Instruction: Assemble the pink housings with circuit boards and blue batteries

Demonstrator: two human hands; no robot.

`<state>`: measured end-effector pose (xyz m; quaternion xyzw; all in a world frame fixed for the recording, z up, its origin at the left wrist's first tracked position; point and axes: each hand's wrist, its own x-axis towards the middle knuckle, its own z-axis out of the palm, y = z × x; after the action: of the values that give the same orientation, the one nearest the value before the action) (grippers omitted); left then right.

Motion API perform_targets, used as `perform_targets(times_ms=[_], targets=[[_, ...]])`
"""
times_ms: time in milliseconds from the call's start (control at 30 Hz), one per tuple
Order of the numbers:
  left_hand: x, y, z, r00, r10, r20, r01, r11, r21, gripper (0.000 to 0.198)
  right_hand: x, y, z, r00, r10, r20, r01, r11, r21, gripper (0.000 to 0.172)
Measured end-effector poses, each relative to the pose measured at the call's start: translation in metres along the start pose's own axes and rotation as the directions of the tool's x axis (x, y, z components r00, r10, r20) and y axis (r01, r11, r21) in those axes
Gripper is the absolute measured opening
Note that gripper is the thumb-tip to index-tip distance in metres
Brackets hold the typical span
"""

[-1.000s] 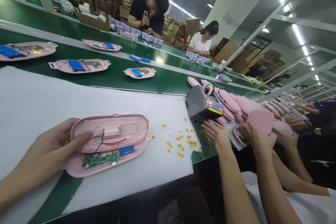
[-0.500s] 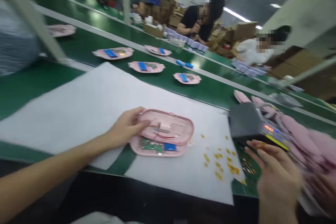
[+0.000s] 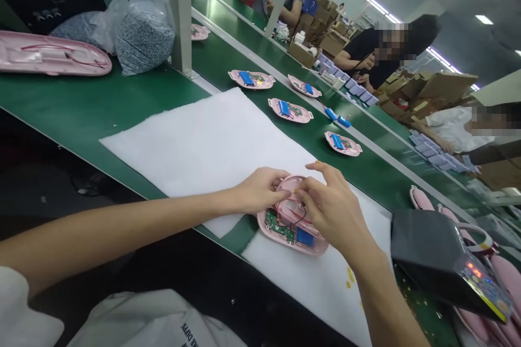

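Observation:
My left hand (image 3: pixel 264 191) grips the left edge of a pink plastic shell half (image 3: pixel 291 187), thumb on its inner face. Red and dark wires run across this half. It leans over a second pink shell half (image 3: pixel 315 249), which holds a green circuit board (image 3: pixel 279 226) and a blue battery pack (image 3: pixel 304 237). Over the upper half, my right hand (image 3: pixel 336 203) pinches what looks like a small yellow tape piece (image 3: pixel 296 191) against the inner face. Another yellow speck sits on a raised fingertip. My right hand hides the shell's right side.
White foam sheet (image 3: pixel 203 141) lies under the work, with yellow pieces (image 3: pixel 350 277) on it. A dark box with a lit display (image 3: pixel 431 249) stands right, beside pink shells. Several open shells (image 3: pixel 290 111) lie behind. At left are a bag (image 3: pixel 144 32) and a long pink shell (image 3: pixel 52 54).
My right hand has moved left from beside the dark box to the pink shell half, bringing a small yellow piece. My left hand keeps its grip. The view has swung left.

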<state>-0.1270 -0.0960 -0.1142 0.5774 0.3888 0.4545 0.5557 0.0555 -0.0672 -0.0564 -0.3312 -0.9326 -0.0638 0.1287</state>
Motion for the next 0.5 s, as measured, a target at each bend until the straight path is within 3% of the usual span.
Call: perform_targets(times_ms=[100, 167, 267, 333, 400, 500], targets=[[0.001, -0.005, -0.001, 0.999, 0.027, -0.022, -0.026, 0.999, 0.047, 0.018, 0.002, -0.001, -0.001, 0.998, 0.004, -0.057, -0.008, 0.997, -0.081, 0.017], [0.001, -0.007, -0.002, 0.999, 0.04, -0.024, -0.038, 0.997, 0.07, 0.019, 0.005, 0.003, -0.005, 0.986, 0.14, -0.089, -0.149, 0.983, -0.104, 0.027], [-0.001, -0.005, -0.002, 0.999, 0.033, -0.026, -0.031, 0.996, 0.081, 0.018, 0.008, 0.016, -0.013, 0.901, 0.434, 0.004, -0.432, 0.898, -0.088, 0.046], [-0.003, -0.002, -0.001, 0.998, 0.018, -0.055, -0.013, 0.995, 0.097, 0.016, 0.007, 0.023, -0.015, 0.829, 0.548, 0.113, -0.549, 0.835, -0.023, 0.046], [-0.003, 0.002, 0.002, 0.996, 0.001, -0.084, 0.01, 0.99, 0.138, 0.015, 0.003, 0.024, -0.015, 0.81, 0.572, 0.131, -0.584, 0.807, 0.086, 0.041], [-0.003, 0.003, 0.007, 0.996, 0.001, -0.088, 0.016, 0.979, 0.202, 0.021, -0.017, 0.017, -0.015, 0.858, 0.511, -0.045, -0.481, 0.832, 0.276, 0.032]])
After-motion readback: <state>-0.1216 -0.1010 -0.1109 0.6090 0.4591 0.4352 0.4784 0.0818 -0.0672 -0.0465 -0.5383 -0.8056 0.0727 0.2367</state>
